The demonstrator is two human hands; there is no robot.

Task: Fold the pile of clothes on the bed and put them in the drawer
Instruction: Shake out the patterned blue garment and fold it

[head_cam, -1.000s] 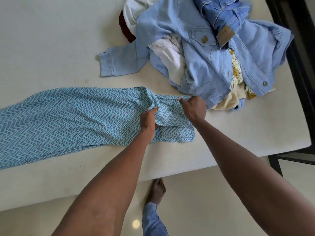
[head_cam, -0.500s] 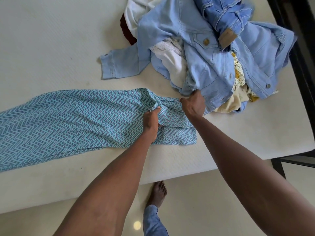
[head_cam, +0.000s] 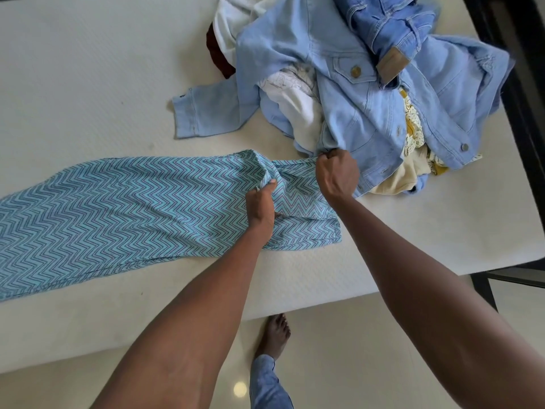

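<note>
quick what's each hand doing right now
Left hand: closed, pinching a fold of the blue zigzag garment.
Right hand: closed, gripping the same garment's far edge beside the denim jacket.

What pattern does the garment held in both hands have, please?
A teal-and-white zigzag garment, clearest in the head view.

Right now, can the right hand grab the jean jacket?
Probably yes. The right hand is already beside the jean jacket's hem with nothing between, but it is gripping the zigzag cloth, so it must let go first.
</note>
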